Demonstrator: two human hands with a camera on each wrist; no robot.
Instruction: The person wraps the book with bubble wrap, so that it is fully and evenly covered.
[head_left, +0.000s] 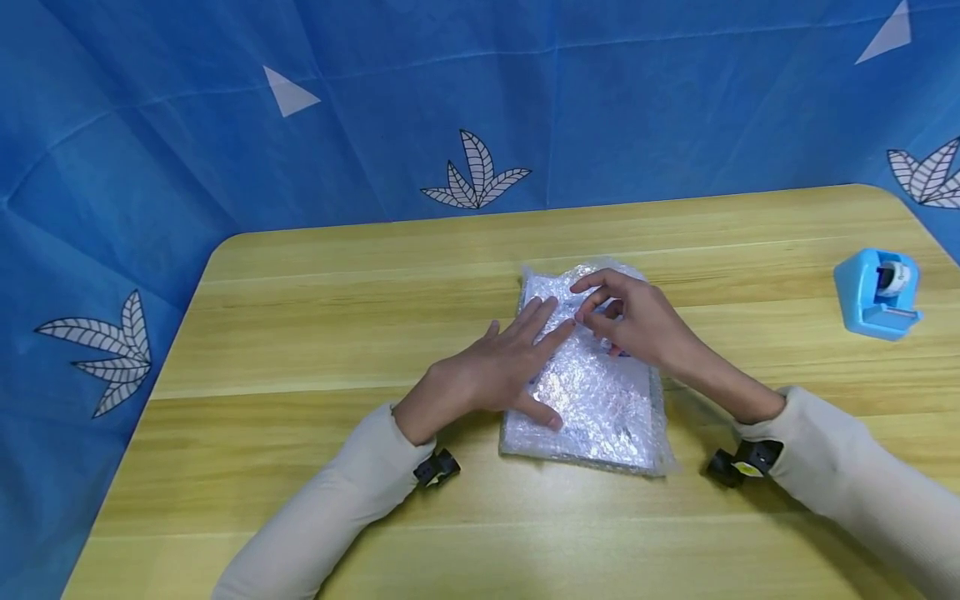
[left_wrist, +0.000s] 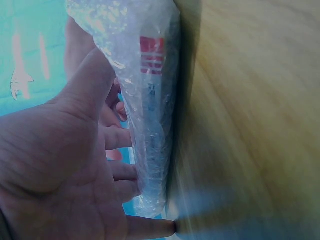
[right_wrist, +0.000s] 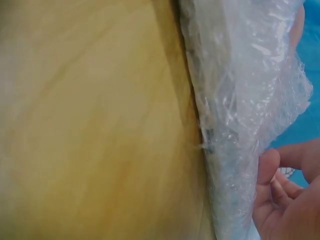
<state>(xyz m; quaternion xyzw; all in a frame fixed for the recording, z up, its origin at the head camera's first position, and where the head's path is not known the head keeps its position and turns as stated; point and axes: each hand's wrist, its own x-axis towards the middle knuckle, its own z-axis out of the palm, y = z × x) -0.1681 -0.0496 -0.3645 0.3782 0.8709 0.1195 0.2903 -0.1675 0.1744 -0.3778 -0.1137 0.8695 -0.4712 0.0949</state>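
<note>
A flat, rectangular package in clear bubble wrap (head_left: 600, 408) lies on the table. Through the wrap, red print (left_wrist: 151, 52) and small lettering show along one side. My left hand (head_left: 506, 367) rests on the package's left part, fingers spread and straight, thumb toward the near side. Over its upper middle, my right hand (head_left: 637, 321) brings thumb and fingers together at the wrap, close beside the left fingertips. From the right wrist, the thumb (right_wrist: 269, 165) appears right at the wrap's surface, where it pinches the film; the pinched bit is mostly hidden.
A blue tape dispenser (head_left: 862, 292) holding a roll stands at the table's right side. The wooden table (head_left: 300, 333) has rounded far corners. Behind and to its left hangs a blue cloth (head_left: 375, 100) with leaf and triangle prints.
</note>
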